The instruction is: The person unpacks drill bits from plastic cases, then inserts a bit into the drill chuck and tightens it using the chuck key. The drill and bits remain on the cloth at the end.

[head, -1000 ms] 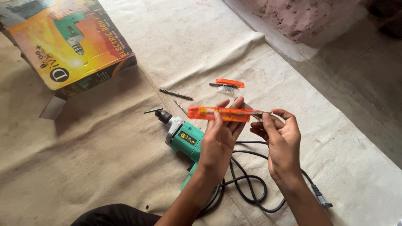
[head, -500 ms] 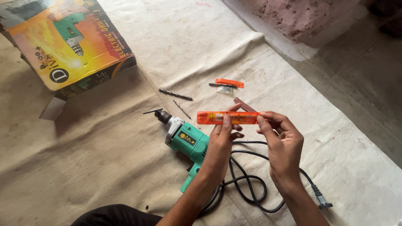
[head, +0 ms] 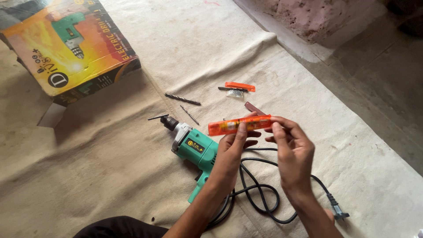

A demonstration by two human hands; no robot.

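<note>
Gripping translucent orange plastic tube (head: 240, 125), both hands.

Everything lies on a cloth (head: 110, 185) spread over the floor. The electric drill (head: 194, 147) lies near the centre, its chuck pointing to ten o'clock, with a chuck key (head: 157, 117) just beside the chuck. Its power cord (head: 260, 198) coils at five o'clock from it, the plug (head: 338, 212) farthest out at four o'clock. Above the drill the left hand (head: 231, 152) and right hand (head: 293, 152) hold a drill bit case (head: 239, 125) level between them. At twelve o'clock from the drill lie two loose drill bits (head: 182, 98), and further, at one o'clock, a case lid (head: 239, 86). The cardboard box (head: 66, 48) sits well apart at ten o'clock.
</note>
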